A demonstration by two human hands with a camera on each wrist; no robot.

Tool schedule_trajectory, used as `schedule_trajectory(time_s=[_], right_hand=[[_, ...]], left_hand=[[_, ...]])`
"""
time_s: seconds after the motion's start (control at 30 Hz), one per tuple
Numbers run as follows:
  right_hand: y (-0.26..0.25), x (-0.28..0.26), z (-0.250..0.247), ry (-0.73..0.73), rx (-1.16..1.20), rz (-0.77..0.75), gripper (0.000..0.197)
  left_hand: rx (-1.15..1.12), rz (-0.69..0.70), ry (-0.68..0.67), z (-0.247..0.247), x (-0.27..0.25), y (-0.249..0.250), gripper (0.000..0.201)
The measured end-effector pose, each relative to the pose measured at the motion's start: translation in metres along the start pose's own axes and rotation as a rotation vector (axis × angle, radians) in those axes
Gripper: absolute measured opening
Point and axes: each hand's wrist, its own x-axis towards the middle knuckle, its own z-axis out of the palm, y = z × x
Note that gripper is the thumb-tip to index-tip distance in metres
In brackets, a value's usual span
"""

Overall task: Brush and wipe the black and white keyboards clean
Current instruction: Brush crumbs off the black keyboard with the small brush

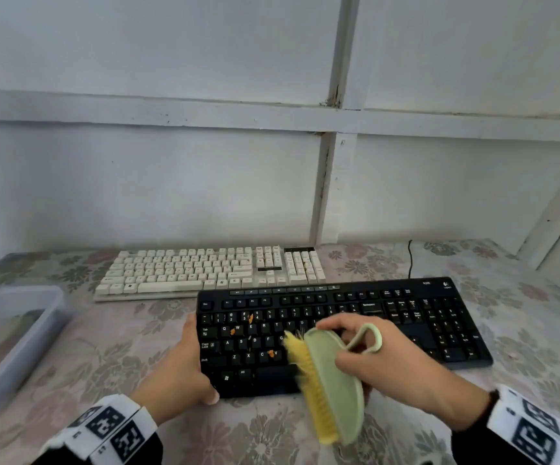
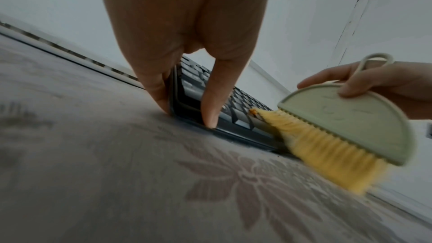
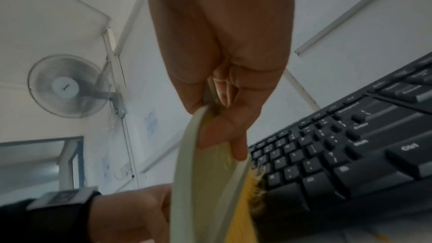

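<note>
Floral cloth in pale grey and pink is covering the whole surface, which is standing against a white panelled wall. On the wall, in the right wrist view, a round fan is hanging. The black keyboard is lying on the near right part of the surface, a little turned, and the white keyboard is lying just behind it, more to the left, with their edges nearly meeting. A clear plastic container is sitting at the left edge of the surface, well apart from both keyboards. The left hand is holding the left end of the black keyboard: the thumb is pressing on the front corner, and the fingers are lying along the side edge down to the cloth. The right hand is gripping a pale green brush with yellow bristles, the fingers closing on its flat half-round body beside the loop handle. The brush is standing tilted over the middle of the black keyboard, the bristles touching the keys near the space bar and reaching past the front edge. Small orange crumbs are lying on the left keys of the black keyboard, some near the number row and some in the lower letter rows. A thin black cable is running up behind the black keyboard.
</note>
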Motion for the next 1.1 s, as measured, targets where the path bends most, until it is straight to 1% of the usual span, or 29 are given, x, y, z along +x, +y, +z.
schedule_trajectory(time_s=[0.07,0.1,0.23,0.3,0.37,0.47,0.57,0.63,0.7,0.77,0.87,1.0,1.07,1.1], right_hand=[[-0.003,-0.007,-0.003,-0.029,0.035,0.027,0.041],[-0.006,-0.007,-0.006,-0.017,0.055,0.023,0.041],[-0.020,0.014,-0.020,0.193,0.149,-0.065,0.040],[-0.023,0.031,-0.023,0.244,0.167,-0.096,0.040],[-0.023,0.044,-0.022,0.253,0.160,-0.103,0.042],[-0.019,0.045,-0.014,0.232,0.086,-0.086,0.039],[-0.008,0.028,-0.002,0.185,-0.002,-0.075,0.037],[-0.003,0.013,0.004,0.113,-0.044,-0.043,0.039],[-0.004,0.002,0.004,0.019,-0.015,0.013,0.039],[-0.011,0.000,-0.003,-0.004,0.025,0.028,0.038],[-0.025,0.011,-0.010,0.059,0.087,-0.013,0.034],[-0.035,0.040,-0.008,0.206,0.131,-0.093,0.037],[-0.035,0.051,-0.008,0.284,0.145,-0.101,0.037],[-0.034,0.053,-0.008,0.300,0.150,-0.094,0.036]], left_hand=[[-0.003,0.004,-0.003,0.000,-0.001,0.001,0.114],[0.001,0.009,-0.004,0.000,-0.001,0.001,0.113],[0.001,0.012,-0.010,0.000,-0.001,0.001,0.111],[-0.007,0.009,-0.011,0.000,-0.002,0.002,0.112],[-0.008,0.010,-0.013,0.000,-0.002,0.002,0.112],[-0.013,0.007,-0.016,0.000,-0.002,0.002,0.112],[-0.012,0.005,-0.012,0.000,-0.001,0.002,0.113],[-0.015,0.006,-0.011,0.000,-0.002,0.002,0.113],[-0.017,0.013,-0.012,0.000,-0.002,0.001,0.113],[-0.015,0.013,-0.013,0.000,-0.002,0.001,0.114],[0.003,0.000,-0.006,0.000,-0.002,0.001,0.116],[0.017,-0.005,-0.008,-0.001,-0.001,0.000,0.115],[0.012,0.004,-0.005,-0.001,-0.001,0.000,0.117],[0.012,0.005,-0.005,-0.001,-0.001,0.000,0.117]])
